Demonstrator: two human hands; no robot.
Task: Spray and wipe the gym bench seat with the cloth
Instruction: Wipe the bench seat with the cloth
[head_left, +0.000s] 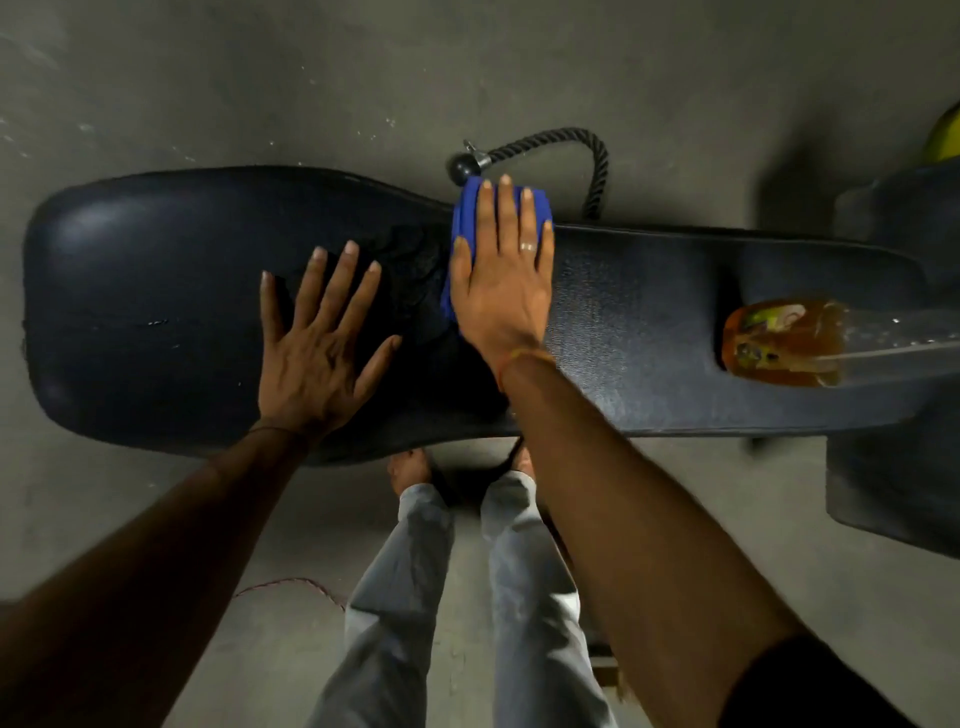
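A long black padded gym bench (156, 291) runs left to right across the view. My right hand (501, 275) lies flat, palm down, pressing a folded blue cloth (464, 208) onto the bench's far edge near its middle. Only the cloth's top and left edges show past the fingers. My left hand (317, 348) rests flat on the wider left part of the bench with fingers spread and nothing in it. A clear spray bottle of amber liquid (784, 343) lies on its side on the bench's right end, apart from both hands.
A black rope handle with a ball end (545, 148) lies on the concrete floor (260, 93) just behind the bench. Dark equipment (893, 467) stands at the right with something yellow (945, 137) behind it. My legs and bare feet (410, 470) are at the near side.
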